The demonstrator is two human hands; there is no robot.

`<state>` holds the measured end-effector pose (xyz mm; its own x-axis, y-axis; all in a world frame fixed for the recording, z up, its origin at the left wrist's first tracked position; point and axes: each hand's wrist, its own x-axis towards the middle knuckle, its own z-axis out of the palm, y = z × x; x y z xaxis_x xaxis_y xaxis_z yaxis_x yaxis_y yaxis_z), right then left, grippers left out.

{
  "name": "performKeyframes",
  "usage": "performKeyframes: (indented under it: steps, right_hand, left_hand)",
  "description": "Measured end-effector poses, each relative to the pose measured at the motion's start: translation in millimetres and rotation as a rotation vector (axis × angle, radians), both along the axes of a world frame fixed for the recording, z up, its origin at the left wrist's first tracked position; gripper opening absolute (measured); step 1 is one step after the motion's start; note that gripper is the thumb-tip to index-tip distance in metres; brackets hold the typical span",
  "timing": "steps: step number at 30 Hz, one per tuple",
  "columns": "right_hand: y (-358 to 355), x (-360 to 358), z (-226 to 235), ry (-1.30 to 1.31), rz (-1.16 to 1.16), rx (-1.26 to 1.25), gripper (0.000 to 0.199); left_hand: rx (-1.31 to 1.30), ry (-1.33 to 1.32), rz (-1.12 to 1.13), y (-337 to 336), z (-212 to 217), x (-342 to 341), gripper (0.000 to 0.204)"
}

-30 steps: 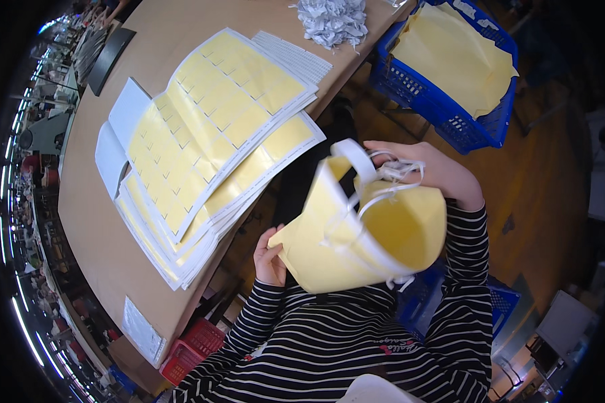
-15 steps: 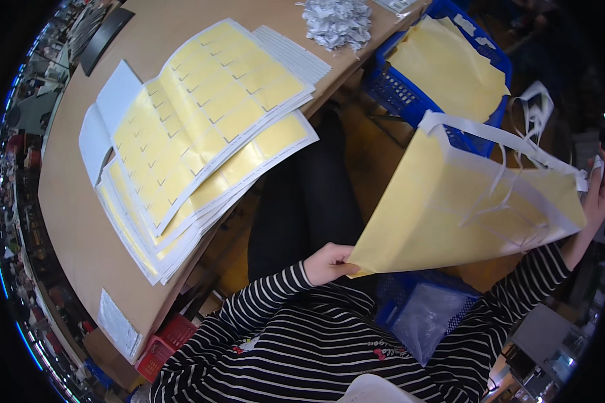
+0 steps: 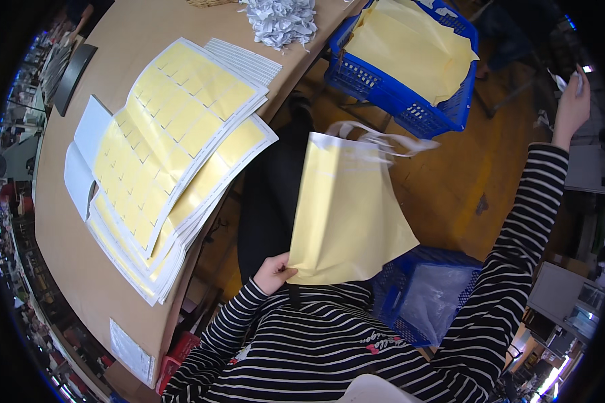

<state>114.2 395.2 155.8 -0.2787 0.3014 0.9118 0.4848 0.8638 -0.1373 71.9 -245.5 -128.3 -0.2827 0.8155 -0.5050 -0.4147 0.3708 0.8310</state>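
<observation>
My left hand [image 3: 273, 273] pinches the lower left corner of a yellow bag [image 3: 346, 215], which stands upright in front of my body. White ribbon-like handles [image 3: 376, 138] hang loosely from its white top edge. My right hand [image 3: 573, 107] is away from the bag, raised at the far right with the arm stretched out. Its fingers are closed, and a small white scrap [image 3: 559, 80] shows beside them; what it is I cannot make out.
On the brown table [image 3: 64, 235] at left lie stacked yellow printed sheets [image 3: 175, 127] and a heap of white scraps [image 3: 281, 21]. A blue basket [image 3: 410, 111] with yellow sheets stands at upper right. Another blue basket [image 3: 390, 299], holding clear plastic, is near my right side.
My right hand has let go of the bag's far side and moved up and outward. The bag has swung left and more upright, still held by my left hand, which shifted left.
</observation>
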Motion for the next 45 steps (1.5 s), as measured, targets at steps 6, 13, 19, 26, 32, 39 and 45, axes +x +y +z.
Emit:
performKeyframes:
  steps: [6, 13, 19, 26, 32, 39, 45]
  right_hand:
    - [-96, -67, -59, -0.271, 0.745, -0.735, 0.062]
    - [-302, -109, -195, -1.004, 1.189, -0.897, 0.064]
    - [-340, -148, -256, -1.138, 0.969, -0.868, 0.046]
    - [-361, -128, -265, -0.826, 0.908, -0.779, 0.049]
    - [-360, -103, -265, -0.523, 0.872, -0.93, 0.029]
    - [-269, -34, -274, 0.081, 0.543, -1.353, 0.022]
    - [-189, 66, -252, 0.666, 0.264, -1.445, 0.031]
  left_hand:
    - [0.067, -0.116, 0.165, -11, 2, 1, 0.051]
    - [0.029, -0.171, 0.103, -6, -2, -2, 0.059]
    - [-0.014, -0.076, 0.041, -4, 2, -27, 0.055]
    - [0.011, 0.412, 0.561, 92, -12, -108, 0.04]
    - [-0.149, 0.633, 0.445, 126, -18, -134, 0.021]
    - [0.022, 0.04, 0.766, 91, -37, -114, 0.024]
    - [-0.021, -0.122, 0.854, 69, -31, -112, 0.016]
